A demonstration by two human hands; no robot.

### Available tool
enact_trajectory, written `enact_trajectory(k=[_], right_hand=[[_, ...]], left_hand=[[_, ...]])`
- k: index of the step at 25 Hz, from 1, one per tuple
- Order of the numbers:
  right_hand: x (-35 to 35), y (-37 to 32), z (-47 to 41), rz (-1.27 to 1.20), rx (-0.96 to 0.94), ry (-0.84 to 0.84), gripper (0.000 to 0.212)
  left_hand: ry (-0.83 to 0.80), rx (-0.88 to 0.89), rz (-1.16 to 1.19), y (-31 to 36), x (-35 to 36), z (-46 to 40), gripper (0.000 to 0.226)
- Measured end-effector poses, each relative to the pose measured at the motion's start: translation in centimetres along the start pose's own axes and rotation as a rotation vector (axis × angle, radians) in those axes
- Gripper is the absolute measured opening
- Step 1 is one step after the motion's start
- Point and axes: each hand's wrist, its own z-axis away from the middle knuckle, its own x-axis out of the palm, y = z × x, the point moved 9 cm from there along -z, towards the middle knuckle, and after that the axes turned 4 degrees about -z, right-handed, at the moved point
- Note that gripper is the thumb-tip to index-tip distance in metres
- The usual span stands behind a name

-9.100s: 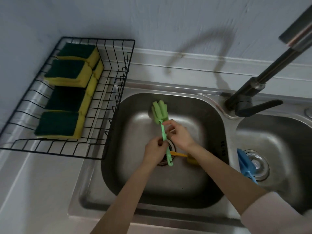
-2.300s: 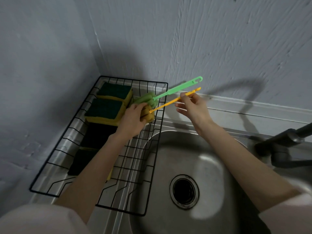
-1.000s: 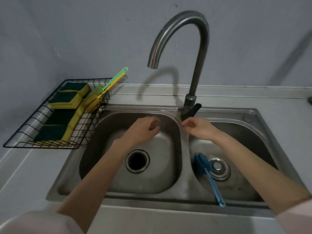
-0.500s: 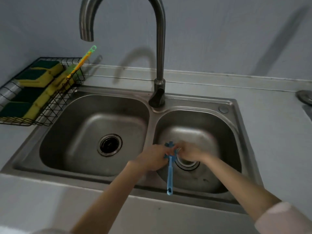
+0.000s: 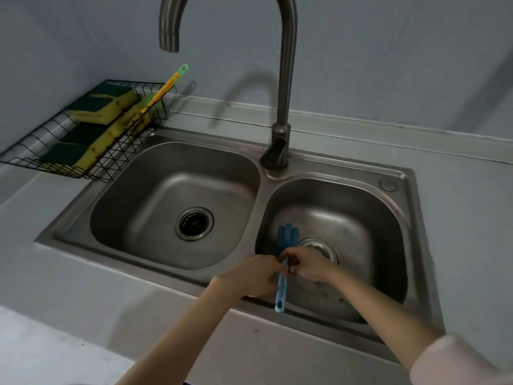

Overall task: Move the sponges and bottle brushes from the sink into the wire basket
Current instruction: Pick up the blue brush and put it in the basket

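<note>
A blue bottle brush [image 5: 286,240] stands tilted in the right basin of the steel sink [image 5: 399,218], its foam head up and its handle pointing at me. My left hand [image 5: 249,276] and my right hand [image 5: 309,263] both pinch its handle just below the head. The black wire basket [image 5: 130,132] sits on the counter at the far left. It holds several green-and-yellow sponges [image 5: 97,109], plus a green brush and an orange brush [image 5: 163,90] whose handles lean out over its far right corner.
A tall curved steel tap [image 5: 283,79] rises behind the divider between the basins, its spout over the left basin. The left basin [image 5: 155,207] holds only its drain. Grey counter lies right of the sink, and a grey wall stands behind.
The view has swung from the basket to the right basin. Both hands, empty a second ago, went down to the blue brush, closed on its handle and tilted its head up.
</note>
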Motion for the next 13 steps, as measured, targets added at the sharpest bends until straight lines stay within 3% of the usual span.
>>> enact_trajectory(k=[10,13], right_hand=[[-7.8,-4.6,0.6,-0.070,-0.080,0.234,0.007],[-9.2,-8.1,0.6,-0.201,-0.089,0.275,0.019]], left_hand=[[0.408,-0.003,0.506,-4.4,-9.2,2.3,0.028],[0.411,-0.041,0.492,-7.3,-10.8,3.2,0.032]])
